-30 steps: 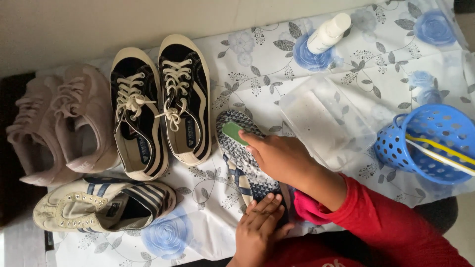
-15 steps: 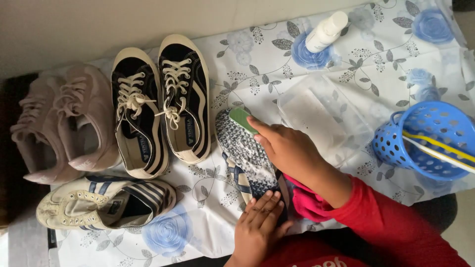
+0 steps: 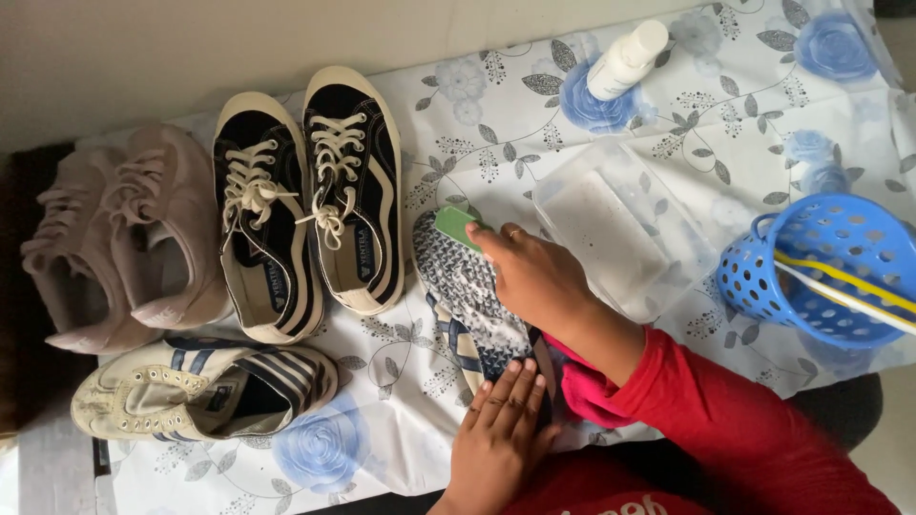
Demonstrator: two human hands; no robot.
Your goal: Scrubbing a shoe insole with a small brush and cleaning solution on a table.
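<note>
while the right hand (image 3: 534,277) presses a small green scrubbing pad (image 3: 454,225) onto the far end of a grey patterned shoe (image 3: 468,296), fingers closed around the pad, the left hand (image 3: 501,429) lies flat with fingers spread on the shoe's near end, pinning it to the floral cloth (image 3: 496,105). this shoe looks to be the one being cleaned, with the pad at its toe, so the work on it seems only part done. just right of the hand sits a clear plastic tub (image 3: 620,224), and at the right edge a blue perforated basket (image 3: 821,272). a white bottle (image 3: 625,59) lies at the far side. to the left stand black lace-up sneakers (image 3: 305,200), pink sneakers (image 3: 114,238) beyond them, and cream striped sneakers (image 3: 200,386) nearer; none of these shows any sign of scrubbing.
</note>
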